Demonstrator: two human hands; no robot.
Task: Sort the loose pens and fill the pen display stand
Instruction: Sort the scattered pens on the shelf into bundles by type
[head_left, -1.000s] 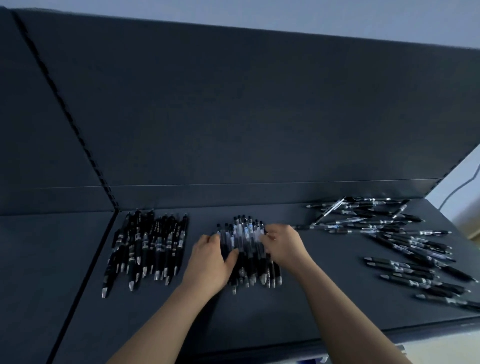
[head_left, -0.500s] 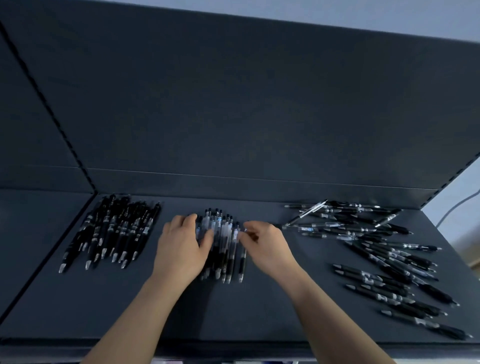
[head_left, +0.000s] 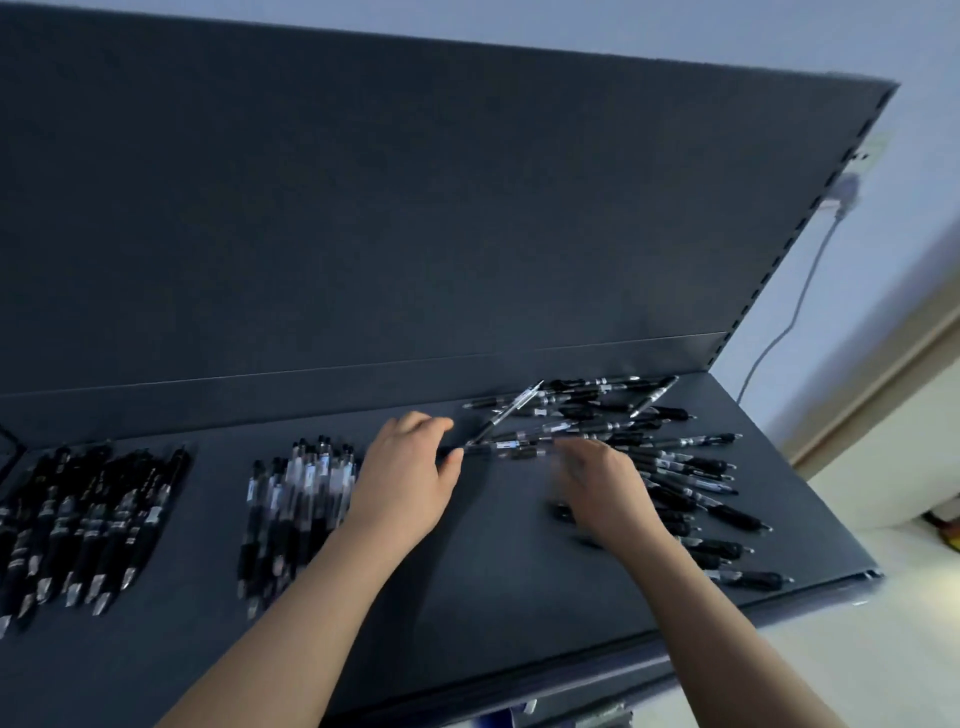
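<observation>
On the dark shelf (head_left: 493, 597) lie three groups of pens. A pile of black pens (head_left: 93, 519) sits at the far left. A row of clear-barrelled pens (head_left: 296, 499) lies left of centre. A loose heap of mixed pens (head_left: 665, 457) covers the right end. My left hand (head_left: 410, 478) hovers between the clear-barrelled row and the heap, thumb and fingers spread beside the end of one loose pen. My right hand (head_left: 602, 488) is motion-blurred and lies over the heap's near left side, fingers loosely bent, with nothing seen in its grasp.
A tall dark back panel (head_left: 415, 234) rises behind the shelf. The shelf ends at its right corner (head_left: 872, 571). A cable (head_left: 800, 306) hangs from a wall plug beyond it. No pen display stand is in view.
Both hands have left the clear-barrelled row and moved right to the loose heap. The view has swung right, so the sorted piles now sit further left.
</observation>
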